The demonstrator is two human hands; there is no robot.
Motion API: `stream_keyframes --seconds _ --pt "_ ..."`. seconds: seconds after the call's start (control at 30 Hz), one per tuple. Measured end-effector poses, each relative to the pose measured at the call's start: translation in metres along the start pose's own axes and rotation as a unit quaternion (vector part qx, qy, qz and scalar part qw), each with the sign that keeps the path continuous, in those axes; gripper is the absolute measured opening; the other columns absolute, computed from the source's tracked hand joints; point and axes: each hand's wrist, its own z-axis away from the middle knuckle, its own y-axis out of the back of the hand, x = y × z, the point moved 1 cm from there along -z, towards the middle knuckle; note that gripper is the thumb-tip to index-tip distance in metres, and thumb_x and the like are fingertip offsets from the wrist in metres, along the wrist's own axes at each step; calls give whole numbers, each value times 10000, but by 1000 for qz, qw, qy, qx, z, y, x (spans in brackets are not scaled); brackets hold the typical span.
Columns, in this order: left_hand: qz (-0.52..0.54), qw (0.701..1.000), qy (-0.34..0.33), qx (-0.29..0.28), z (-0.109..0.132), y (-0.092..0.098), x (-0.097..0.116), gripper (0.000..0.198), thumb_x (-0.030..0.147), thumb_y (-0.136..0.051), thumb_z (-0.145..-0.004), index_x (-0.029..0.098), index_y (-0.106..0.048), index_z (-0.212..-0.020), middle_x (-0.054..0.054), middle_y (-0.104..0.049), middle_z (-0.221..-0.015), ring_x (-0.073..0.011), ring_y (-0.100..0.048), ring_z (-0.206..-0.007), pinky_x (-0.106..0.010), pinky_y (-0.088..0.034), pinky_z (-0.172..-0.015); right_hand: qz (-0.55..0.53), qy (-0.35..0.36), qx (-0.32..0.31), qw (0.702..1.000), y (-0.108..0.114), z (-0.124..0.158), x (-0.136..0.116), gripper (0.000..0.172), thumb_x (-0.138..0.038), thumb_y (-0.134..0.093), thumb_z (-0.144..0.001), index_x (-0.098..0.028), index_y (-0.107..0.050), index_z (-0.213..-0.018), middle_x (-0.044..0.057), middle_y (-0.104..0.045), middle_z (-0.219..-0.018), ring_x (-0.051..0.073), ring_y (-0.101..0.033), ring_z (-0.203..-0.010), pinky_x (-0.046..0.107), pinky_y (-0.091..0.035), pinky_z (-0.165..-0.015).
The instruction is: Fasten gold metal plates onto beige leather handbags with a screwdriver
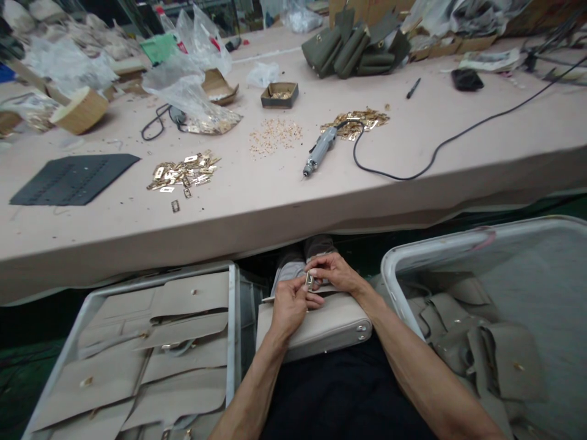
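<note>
Below cluttered bench (247, 201) — pinching metal plate (309, 281) between left hand (288, 307) and right hand (340, 273), close together above bag (321, 327) — best kept square, bag steady.

Passable gap between plate pile (186, 171) and screwdriver (322, 146); bag (332, 324) and crates (232, 342) block below

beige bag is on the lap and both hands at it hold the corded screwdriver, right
Not the screwdriver: the head view shows that on the table. The left hand and right hand hold a small metal piece at the bag.
</note>
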Motion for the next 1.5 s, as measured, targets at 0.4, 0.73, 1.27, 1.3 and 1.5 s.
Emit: stream_keyframes --seconds 0.4,0.73,1.27,1.3,1.5 --pt "39 998 24 33 -1 0 -1 268 307 -744 -787 85 -774 -934 -113 -775 -763 -182 -708 -478 -266 -588 -462 23 9 -8 1000 1 -1 4 321 -441 -789 -901 -168 -803 -1068 50 -720 -892 151 -645 -667 234 -475 -601" --pt "45 996 22 70 -8 1 -5 153 244 -710 -734 107 -763 -776 -50 -686 -521 -146 -578 -350 -239 -477 -381 46 20 -29 998 -2 -1 -11 375 -482 -782 -902 -160 -797 -1093 56 -718 -907 146 -624 -683 245 -490 -642" --pt "49 996 12 75 -8 1 -4 156 249 -674 -698 117 -753 -723 -20 -634 -466 -135 -546 -337 -234 -448 -365 -30 3 -43 999 -6 0 -13 382 -474 -839 -851 -164 -768 -1063 50 -714 -884 179 -674 -726 281 -533 -688" --pt "50 996 13 79 -7 0 -4 156 253 -676 -697 118 -749 -723 -20 -636 -469 -136 -547 -337 -235 -446 -362 -37 4 -44 998 -7 0 -13 381 -471 -839 -851 -163 -765 -1062 49 -714 -886 177 -677 -719 281 -534 -686" --pt "55 994 18 87 -7 0 -5 158 232 -669 -682 113 -749 -749 -22 -645 -478 -143 -558 -347 -245 -459 -368 -20 8 -41 999 -5 0 -16 388 -467 -838 -853 -148 -773 -1063 58 -721 -896 185 -690 -741 296 -562 -709"
